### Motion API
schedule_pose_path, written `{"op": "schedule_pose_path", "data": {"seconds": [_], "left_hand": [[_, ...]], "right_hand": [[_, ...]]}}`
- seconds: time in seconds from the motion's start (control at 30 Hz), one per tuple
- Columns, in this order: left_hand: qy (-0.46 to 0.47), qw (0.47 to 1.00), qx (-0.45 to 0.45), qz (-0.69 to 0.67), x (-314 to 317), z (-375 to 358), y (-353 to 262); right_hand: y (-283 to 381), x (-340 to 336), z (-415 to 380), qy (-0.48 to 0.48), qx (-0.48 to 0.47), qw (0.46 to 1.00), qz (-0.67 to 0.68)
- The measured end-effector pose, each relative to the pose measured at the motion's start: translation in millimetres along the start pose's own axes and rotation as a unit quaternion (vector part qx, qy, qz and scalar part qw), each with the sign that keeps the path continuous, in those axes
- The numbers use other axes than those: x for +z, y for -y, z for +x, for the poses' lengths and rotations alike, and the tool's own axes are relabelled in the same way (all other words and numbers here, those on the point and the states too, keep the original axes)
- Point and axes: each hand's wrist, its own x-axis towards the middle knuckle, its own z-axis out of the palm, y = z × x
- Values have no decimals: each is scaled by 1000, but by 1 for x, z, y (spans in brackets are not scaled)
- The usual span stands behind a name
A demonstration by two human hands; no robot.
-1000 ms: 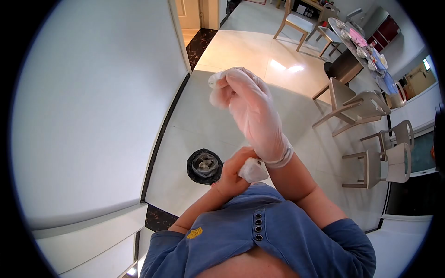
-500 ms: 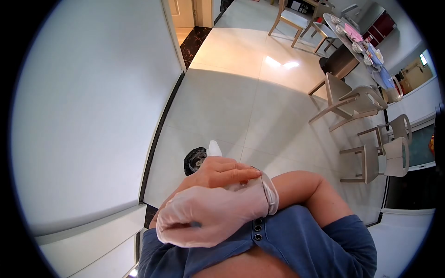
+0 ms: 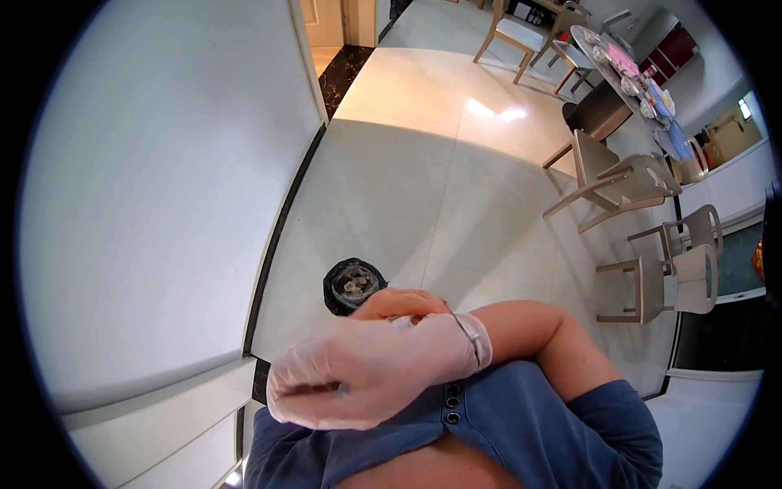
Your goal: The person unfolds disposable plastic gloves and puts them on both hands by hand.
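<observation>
My right hand wears a thin, translucent white glove and lies in front of my chest, its fingers curled inward to the left. My left hand is bare and sits just beyond it, partly covered by the gloved hand. Its fingers are pressed together near the loose glove cuff at my right wrist. A small whitish piece shows between the hands, too hidden to identify. On the floor beyond them stands a round bin with a black liner and some crumpled contents.
A white wall runs along the left, with a dark skirting strip. Several chairs stand on the right. Farther back is a table with dishes and pink and blue items. A doorway opens at the top left.
My left hand has drawn lower behind the gloved hand, and the white piece above it has gone from view. More of the bin now shows. The gloved hand has shifted slightly left.
</observation>
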Motion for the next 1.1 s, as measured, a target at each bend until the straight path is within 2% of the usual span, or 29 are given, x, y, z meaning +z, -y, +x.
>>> {"op": "schedule_pose_path", "data": {"seconds": [0.03, 0.07, 0.1, 0.17, 0.2, 0.27, 0.3, 0.37, 0.43, 0.53, 0.57, 0.67, 0.83, 0.97, 1.1], "left_hand": [[-33, 999, 6, -9, 2, -5, 10], [-60, 998, 12, -6, 3, -10, 22], [-74, 997, 22, 13, 2, -17, 37], [-92, 991, 52, 83, -7, -33, 71], [-102, 984, 73, 127, -13, -37, 90], [-126, 966, 108, 198, -13, -29, 85], [-135, 955, 120, 234, -8, -18, 68], [-162, 914, 152, 339, -2, 3, 36], [-154, 902, 162, 370, -6, 10, 34], [-192, 822, 224, 487, -8, 18, 33], [-191, 822, 225, 488, -8, 19, 33], [-191, 821, 206, 497, -7, 18, 33], [-155, 874, 103, 449, -8, 20, 30], [-154, 888, 134, 413, -10, 27, 40], [-181, 865, 171, 436, 2, 31, 44]], "right_hand": [[7, -7, 1, -10, 54, 998, 21], [10, -16, 3, -17, 57, 998, -1], [5, -19, 4, -83, -6, 995, -47], [2, -26, 9, -191, 11, 970, 151], [4, -33, 10, -190, 12, 970, 149], [13, -51, 10, -295, -10, 946, 134], [12, -58, 10, -292, -10, 947, 133], [1, -73, 10, -366, -73, 916, 147], [-9, -89, 9, -392, -87, 905, 140], [-22, -105, 6, -449, -101, 879, 124], [-25, -108, 5, -478, -101, 865, 116], [-32, -116, 2, -506, -82, 851, 119], [-35, -123, -6, -538, -73, 833, 106], [-35, -125, -11, -531, -65, 838, 107], [-33, -127, -15, -534, -89, 836, 94]]}}
